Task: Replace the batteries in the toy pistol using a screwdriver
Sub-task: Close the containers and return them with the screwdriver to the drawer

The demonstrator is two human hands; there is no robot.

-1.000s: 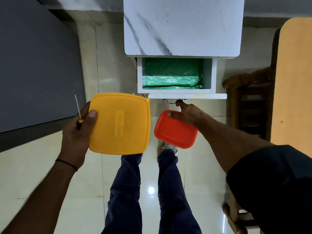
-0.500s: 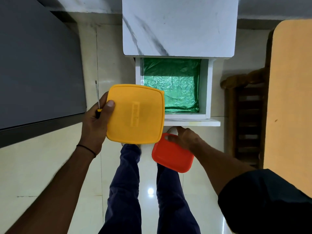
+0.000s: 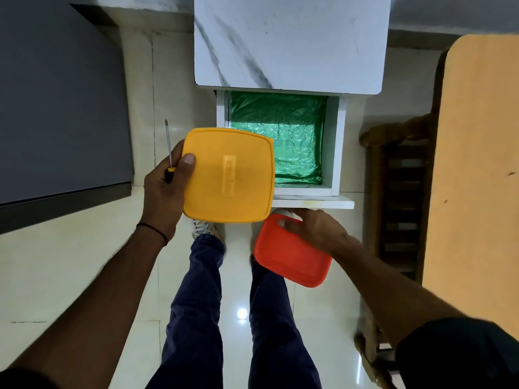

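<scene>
My left hand [image 3: 163,192] grips a square yellow lidded box [image 3: 229,175] by its left edge and also pinches a thin screwdriver [image 3: 168,144] whose shaft points up. Lower down, my right hand [image 3: 314,228] holds a smaller red lidded box [image 3: 292,256] from above, just under the front panel of the white drawer [image 3: 337,147]. The drawer stands pulled out, lined with green foil, and nothing shows inside it. What the boxes contain is hidden. No toy pistol or batteries are in view.
The drawer belongs to a white marble-topped cabinet [image 3: 289,43]. A dark grey cabinet [image 3: 61,94] stands at left. A wooden chair [image 3: 398,192] and an orange tabletop [image 3: 477,178] are at right. My legs stand on glossy floor tiles [image 3: 70,262].
The drawer has come out much further toward me. My right hand with the red box moved down and back with the drawer front; the yellow box shifted right, over the drawer's left corner.
</scene>
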